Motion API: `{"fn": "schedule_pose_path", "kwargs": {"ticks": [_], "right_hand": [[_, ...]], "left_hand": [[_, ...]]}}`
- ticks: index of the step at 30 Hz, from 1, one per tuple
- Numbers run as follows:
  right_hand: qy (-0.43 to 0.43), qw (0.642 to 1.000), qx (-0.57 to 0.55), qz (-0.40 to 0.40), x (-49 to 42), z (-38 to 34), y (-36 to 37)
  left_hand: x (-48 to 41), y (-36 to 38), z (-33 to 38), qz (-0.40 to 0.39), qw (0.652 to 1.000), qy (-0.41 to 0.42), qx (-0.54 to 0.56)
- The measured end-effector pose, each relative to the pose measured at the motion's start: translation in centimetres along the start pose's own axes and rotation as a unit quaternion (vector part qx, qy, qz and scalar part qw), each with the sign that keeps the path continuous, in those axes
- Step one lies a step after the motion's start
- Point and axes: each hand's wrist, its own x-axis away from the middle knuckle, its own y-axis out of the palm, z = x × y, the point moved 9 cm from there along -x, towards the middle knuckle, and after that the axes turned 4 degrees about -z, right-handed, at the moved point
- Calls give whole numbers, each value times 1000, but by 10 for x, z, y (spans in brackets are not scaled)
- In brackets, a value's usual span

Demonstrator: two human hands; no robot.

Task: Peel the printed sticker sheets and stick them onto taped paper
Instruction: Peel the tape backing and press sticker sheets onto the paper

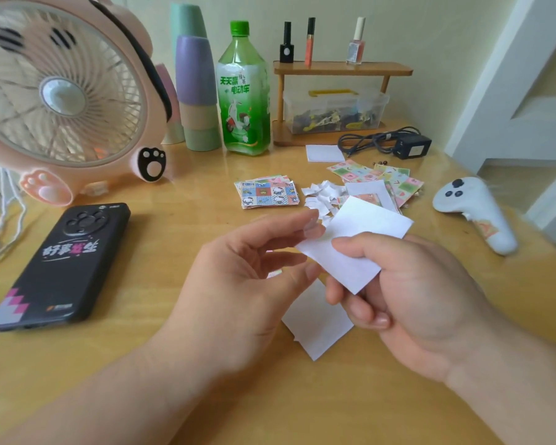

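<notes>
The right hand (408, 293) holds a white sheet (360, 239) above the middle of the tabletop (174, 220). Its grip is clamped on the sheet, thumb on top and fingers curled beneath. The left hand (247, 268) meets the sheet's left corner with forefinger and thumb closed on it, a pinch that looks like the start of a peel. The printed face, if there is one, is turned away.

Directly under the hands, toward the near edge, a blank white paper (318, 326) lies flat; whether it is taped I cannot tell.

The job seems partly done. A litter of torn white scraps (321, 195) sits past the hands, toward the far edge, and probably comes from backings already removed. Much appears left, though: a stack of printed sticker sheets (268, 192) lies left of the scraps, and a looser spread of pastel sheets (379, 178) lies toward the far right corner. No stickers show on the paper below.
</notes>
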Motion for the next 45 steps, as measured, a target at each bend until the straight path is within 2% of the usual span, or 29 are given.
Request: {"fn": "schedule_pose_path", "kwargs": {"ticks": [29, 35, 39, 42, 45], "right_hand": [[23, 999, -14, -43, -4, 8, 2], [20, 999, -17, -42, -4, 6, 3], [17, 999, -19, -34, -2, 1, 4], [12, 999, 45, -5, -5, -7, -10], [-78, 978, 174, 86, -8, -34, -40]], "left_hand": [[4, 4, 19, 21, 998, 2, -52], [5, -3, 15, 51, 996, -27, -62], [5, -4, 10, 42, 996, -50, -55], [5, -6, 7, 46, 996, -71, -21], [4, -7, 6, 45, 995, -80, -28]]}}
